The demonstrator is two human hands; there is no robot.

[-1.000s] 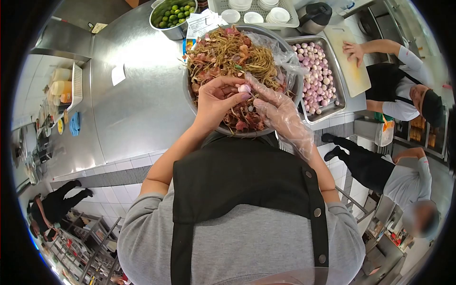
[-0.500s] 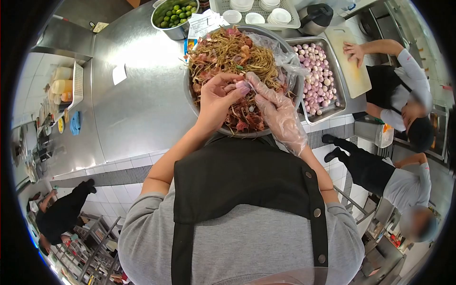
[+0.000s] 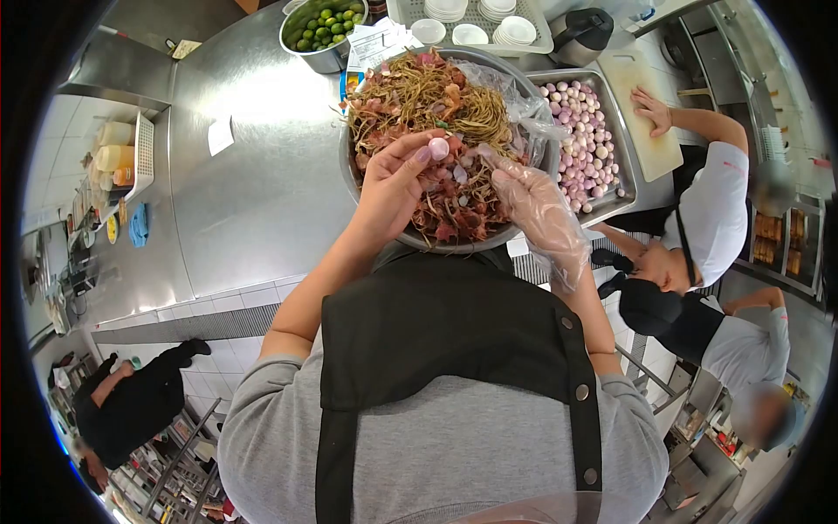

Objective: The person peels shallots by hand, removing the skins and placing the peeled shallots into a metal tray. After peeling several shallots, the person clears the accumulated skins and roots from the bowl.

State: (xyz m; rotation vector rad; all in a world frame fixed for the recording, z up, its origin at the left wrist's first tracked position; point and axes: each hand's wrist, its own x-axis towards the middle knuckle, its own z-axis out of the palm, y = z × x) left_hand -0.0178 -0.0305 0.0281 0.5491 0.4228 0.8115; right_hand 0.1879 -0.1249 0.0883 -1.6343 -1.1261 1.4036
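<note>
My bare left hand (image 3: 394, 179) pinches a small peeled pinkish shallot (image 3: 439, 148) between thumb and fingertips. To its right, my right hand (image 3: 534, 203) wears a clear plastic glove, its fingers pressed together; whatever they grip, if anything, I cannot make out. Both hands are over a large round metal bowl (image 3: 347, 166) heaped with dry reddish skins and stringy roots (image 3: 419, 92). A pale purplish scrap (image 3: 460, 173) shows between the hands, above or on the heap. Crumpled clear plastic (image 3: 497, 83) lines the bowl's far right side.
Right of the bowl, a metal tray (image 3: 630, 188) holds many peeled shallots (image 3: 587, 144). Beyond it, a co-worker's hand (image 3: 653, 111) rests on a cutting board (image 3: 668, 157). Limes (image 3: 327, 31) fill a pot; white dishes (image 3: 471, 35) stand behind. Other people are at both sides.
My hands have moved apart, the right one shifting right and down; the shallot now shows in the left. The co-worker at the right has leaned nearer, and the person at the left has shifted.
</note>
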